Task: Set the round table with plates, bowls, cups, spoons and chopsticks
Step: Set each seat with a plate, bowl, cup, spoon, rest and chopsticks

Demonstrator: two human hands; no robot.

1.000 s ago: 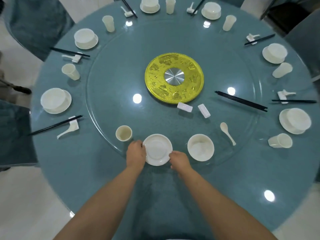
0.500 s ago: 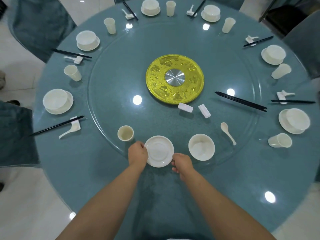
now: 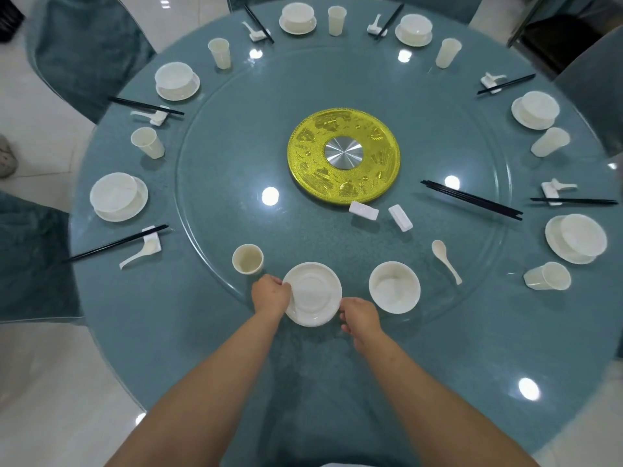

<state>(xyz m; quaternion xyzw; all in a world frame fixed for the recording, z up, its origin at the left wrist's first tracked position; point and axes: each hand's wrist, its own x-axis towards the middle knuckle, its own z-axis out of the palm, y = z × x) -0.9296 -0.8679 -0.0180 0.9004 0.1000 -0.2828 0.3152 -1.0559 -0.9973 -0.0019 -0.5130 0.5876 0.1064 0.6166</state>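
Both hands are on the plate (image 3: 313, 294) at the near edge of the glass turntable (image 3: 236, 136): left hand (image 3: 270, 294) curls on its left rim, right hand (image 3: 359, 316) grips the lower right. I'd keep it level and draw it straight back onto the table (image 3: 188, 335) in front, centred. Watch the cup (image 3: 247, 259) just beside the left hand and the bowl (image 3: 394, 287) close on the right. Spoon (image 3: 445, 261), spare chopsticks (image 3: 472, 199) and two rests (image 3: 381, 214) wait farther out.
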